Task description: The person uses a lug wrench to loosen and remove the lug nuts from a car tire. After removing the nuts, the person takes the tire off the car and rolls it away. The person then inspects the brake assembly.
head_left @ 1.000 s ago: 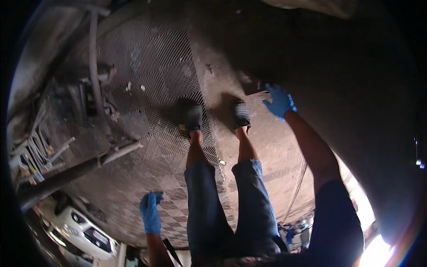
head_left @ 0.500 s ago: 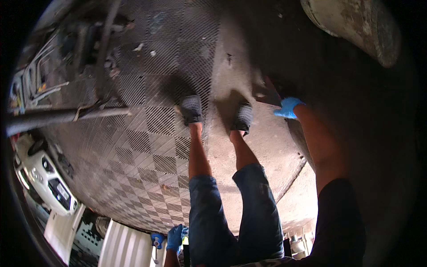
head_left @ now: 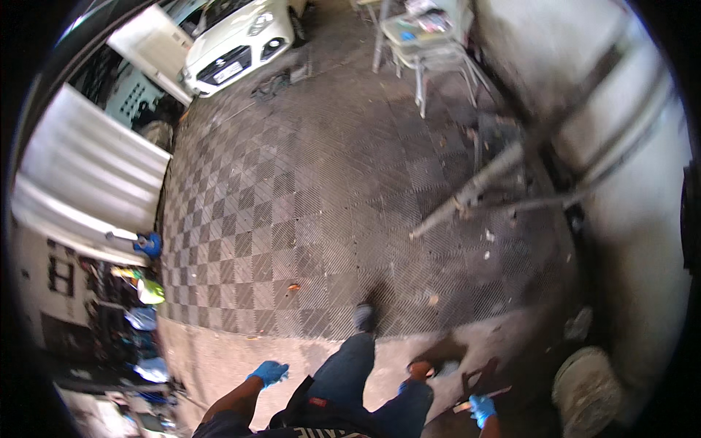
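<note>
My left hand (head_left: 269, 373), in a blue glove, hangs beside my left thigh over the concrete strip (head_left: 212, 358). Its fingers are loosely extended and nothing shows in them. Low on the right, my right hand (head_left: 482, 410), gloved in blue too, is closed on a dark reddish angular tool (head_left: 480, 378). Thin arms of this tool stick out past the fingers; blur and shade hide its exact kind. My legs, in blue trousers, stand between the hands, one shoe (head_left: 364, 317) on the tiles.
Checkered ribbed floor tiles (head_left: 241, 255) stretch ahead. A grey metal pole (head_left: 467, 193) juts in from the right wall. At lower right stands a dirty whitish bucket (head_left: 586, 390). Farther off are a white car (head_left: 237, 44), a folding chair (head_left: 423, 44) and a cluttered shelf area (head_left: 109, 292).
My view has swung right around to the left, bringing the car, chair and wall ahead. My feet have stepped. The tool stays in my right hand; my left hand shows more fully.
</note>
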### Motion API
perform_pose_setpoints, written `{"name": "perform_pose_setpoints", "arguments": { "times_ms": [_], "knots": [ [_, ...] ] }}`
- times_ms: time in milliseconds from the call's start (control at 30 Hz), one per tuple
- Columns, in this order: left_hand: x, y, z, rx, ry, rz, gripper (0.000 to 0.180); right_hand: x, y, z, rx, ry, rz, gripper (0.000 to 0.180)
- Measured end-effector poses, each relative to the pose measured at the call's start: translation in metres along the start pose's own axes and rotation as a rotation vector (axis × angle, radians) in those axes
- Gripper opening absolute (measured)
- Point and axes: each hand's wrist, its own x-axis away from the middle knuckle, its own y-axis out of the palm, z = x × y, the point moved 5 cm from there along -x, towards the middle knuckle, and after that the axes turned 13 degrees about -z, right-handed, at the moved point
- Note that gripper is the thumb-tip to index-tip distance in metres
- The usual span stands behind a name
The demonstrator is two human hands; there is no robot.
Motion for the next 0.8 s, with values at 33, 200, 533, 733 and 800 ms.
{"name": "perform_pose_setpoints", "arguments": {
  "times_ms": [33, 200, 533, 733, 800],
  "knots": [
    [0.0, -0.007, -0.038, 0.113, -0.008, 0.032, 0.052, 0.012, 0.019, -0.029, -0.01, -0.002, 0.0, 0.029],
    [-0.024, -0.041, -0.127, 0.223, -0.014, 0.001, 0.049, 0.008, 0.206, -0.233, 0.186, -0.14, -0.154, 0.029],
    [-0.019, -0.301, -0.064, 0.624, 0.222, 0.34, 0.051, 0.065, 0.457, -0.561, 0.597, -0.163, -0.183, 0.028],
    [-0.03, -0.485, -0.03, 0.786, 0.376, 0.482, 0.048, 0.039, 0.571, -0.679, 0.674, -0.08, -0.17, 0.028],
    [-0.066, -0.527, -0.044, 0.807, 0.377, 0.506, 0.045, 0.021, 0.602, -0.713, 0.7, -0.016, -0.159, 0.028]
  ]
}}
